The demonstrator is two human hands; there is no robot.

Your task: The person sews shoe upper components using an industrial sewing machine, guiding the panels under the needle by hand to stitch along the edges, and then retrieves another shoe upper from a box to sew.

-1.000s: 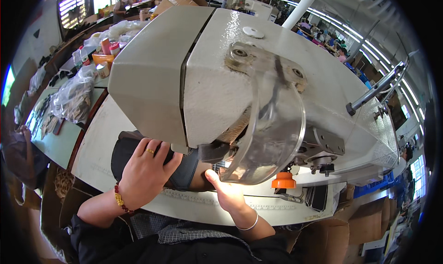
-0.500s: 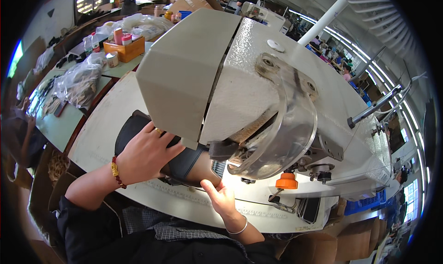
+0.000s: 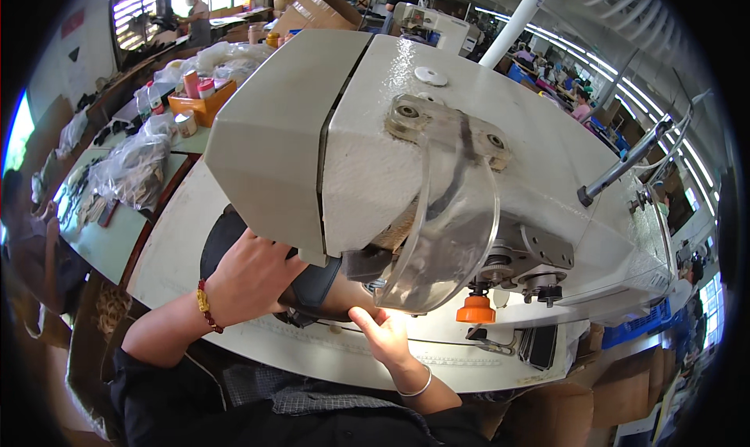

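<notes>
A black and brown leather piece [image 3: 316,284] lies on the pale machine bed, under the head of a large sewing machine [image 3: 367,142]. My left hand [image 3: 254,279], with a beaded bracelet at the wrist, grips the piece from its left side; its fingertips disappear beneath the machine head. At the brown front edge, my right hand [image 3: 384,339] holds on with the thumb raised on the near side and the fingers by the work. A clear plastic guard [image 3: 445,236] hangs over the sewing spot and hides the needle and part of the leather.
An orange knob [image 3: 476,309] hangs below the machine arm, right of my right hand. A ruler strip [image 3: 461,361] runs along the bed's front. Left stands a side table with plastic bags [image 3: 133,174] and an orange box [image 3: 205,103]. Cardboard boxes [image 3: 547,416] sit lower right.
The view has shifted, so the machine sits further left and shows more of its top. Both hands stay on the leather piece; my left fingers are now more hidden by the head.
</notes>
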